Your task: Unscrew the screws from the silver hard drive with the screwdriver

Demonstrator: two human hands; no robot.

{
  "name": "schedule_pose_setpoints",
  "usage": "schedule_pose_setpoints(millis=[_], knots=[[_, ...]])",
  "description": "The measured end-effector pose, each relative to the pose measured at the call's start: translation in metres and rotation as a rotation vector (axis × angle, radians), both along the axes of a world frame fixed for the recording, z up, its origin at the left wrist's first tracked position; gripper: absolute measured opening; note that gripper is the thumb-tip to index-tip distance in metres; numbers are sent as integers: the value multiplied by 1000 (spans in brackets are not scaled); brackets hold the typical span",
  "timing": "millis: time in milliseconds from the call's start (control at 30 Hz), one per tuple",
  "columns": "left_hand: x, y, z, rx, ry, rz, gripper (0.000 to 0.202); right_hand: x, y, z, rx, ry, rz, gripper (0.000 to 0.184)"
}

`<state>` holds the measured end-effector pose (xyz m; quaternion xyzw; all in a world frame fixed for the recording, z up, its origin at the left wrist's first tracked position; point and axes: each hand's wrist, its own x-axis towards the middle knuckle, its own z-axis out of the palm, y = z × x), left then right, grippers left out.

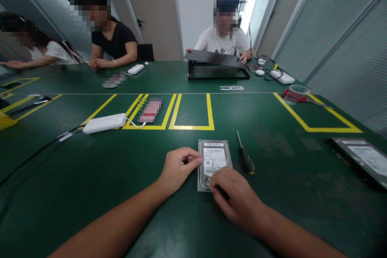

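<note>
A hard disk drive lies flat on the green table in front of me, its silver face and white label up. My left hand is closed, with thumb and fingertips pinched at the drive's left edge. Over the lower right corner of the drive, my right hand is curled with its fingers together; it covers that corner, and whatever its fingertips hold is hidden. A screwdriver with a black and yellow handle rests to the right of the drive, touched by neither hand.
Another hard disk drive lies at the far right. A white power strip with a cable lies left, near a phone. Yellow tape marks boxes on the table. Across it, a person holds a black panel; two others sit left.
</note>
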<state>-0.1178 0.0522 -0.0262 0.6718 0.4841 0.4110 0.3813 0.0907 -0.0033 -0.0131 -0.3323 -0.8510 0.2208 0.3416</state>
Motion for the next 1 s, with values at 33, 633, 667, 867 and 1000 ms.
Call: schedule_pose_setpoints(millis=[33, 633, 667, 867, 1000], knots=[[0, 0, 0, 4, 6, -3, 15, 0, 0, 0, 4, -1, 5, 10], [-2, 4, 4, -41, -41, -109, 12, 1, 0, -1, 5, -36, 46, 9], [-2, 4, 4, -43, -48, -109, 12, 2, 1, -1, 4, -34, 46, 9], [-3, 6, 4, -60, -42, -105, 15, 2, 1, -2, 11, -30, 50, 9], [-3, 6, 7, 2, 25, -100, 14, 2, 2, -2, 16, -26, 44, 9]])
